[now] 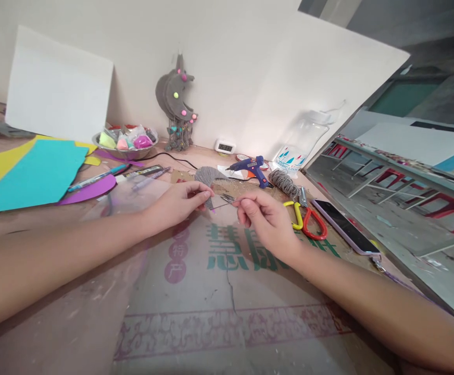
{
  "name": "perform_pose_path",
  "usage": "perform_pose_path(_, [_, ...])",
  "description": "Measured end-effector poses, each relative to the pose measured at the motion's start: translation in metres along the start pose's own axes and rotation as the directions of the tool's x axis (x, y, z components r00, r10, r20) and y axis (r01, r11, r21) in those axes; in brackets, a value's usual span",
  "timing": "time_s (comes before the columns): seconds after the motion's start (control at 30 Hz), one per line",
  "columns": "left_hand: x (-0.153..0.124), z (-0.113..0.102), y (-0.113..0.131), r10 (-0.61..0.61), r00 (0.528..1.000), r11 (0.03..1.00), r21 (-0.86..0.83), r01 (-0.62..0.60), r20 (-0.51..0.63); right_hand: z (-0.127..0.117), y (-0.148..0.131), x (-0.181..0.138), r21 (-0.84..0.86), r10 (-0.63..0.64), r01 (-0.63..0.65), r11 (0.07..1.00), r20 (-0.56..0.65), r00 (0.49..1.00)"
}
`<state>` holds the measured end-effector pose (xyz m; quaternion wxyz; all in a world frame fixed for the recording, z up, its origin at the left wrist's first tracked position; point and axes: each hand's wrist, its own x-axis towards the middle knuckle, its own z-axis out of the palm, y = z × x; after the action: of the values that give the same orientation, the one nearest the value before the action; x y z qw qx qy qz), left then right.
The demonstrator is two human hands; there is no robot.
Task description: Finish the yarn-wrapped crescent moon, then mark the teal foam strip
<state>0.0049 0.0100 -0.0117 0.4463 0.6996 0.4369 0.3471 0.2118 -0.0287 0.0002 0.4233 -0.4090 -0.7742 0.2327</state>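
Note:
My left hand (pixel 184 204) is closed in a pinch on the lower end of a crescent shape (pixel 206 176) wrapped in grey yarn. A small purple bit shows at the crescent's lower tip. My right hand (pixel 266 217), fingers curled and pinched, grips thin grey yarn (pixel 224 204) that runs across the small gap between the two hands. Some of the strand is bunched beside the right fingertips. Both hands hover above a clear printed plastic sheet (pixel 196 333) on the table. Just beyond them lies a blue glue gun (pixel 253 165).
Scissors (pixel 315 224) with red and yellow handles, a grey yarn skein (pixel 284 183) and a phone (pixel 346 226) lie right. Behind stand a plastic jar (pixel 303 140), white timer (pixel 225 146), decorated grey moon (pixel 176 96) and clay bowl (pixel 125 151). Coloured sheets (pixel 35 177) lie left.

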Motion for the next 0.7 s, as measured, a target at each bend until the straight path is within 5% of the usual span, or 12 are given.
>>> perform_pose_path(0.23, [-0.006,0.002,0.003,0.113,0.993,0.984,0.134,-0.118,0.045,-0.008,0.007,0.011,0.126,0.077,-0.061,0.99,-0.128,0.989])
perform_pose_path(0.7, [-0.009,0.003,0.004,0.203,0.978,0.966,0.154,-0.208,0.049,-0.008,0.015,0.014,0.156,0.13,-0.111,0.981,-0.115,0.985])
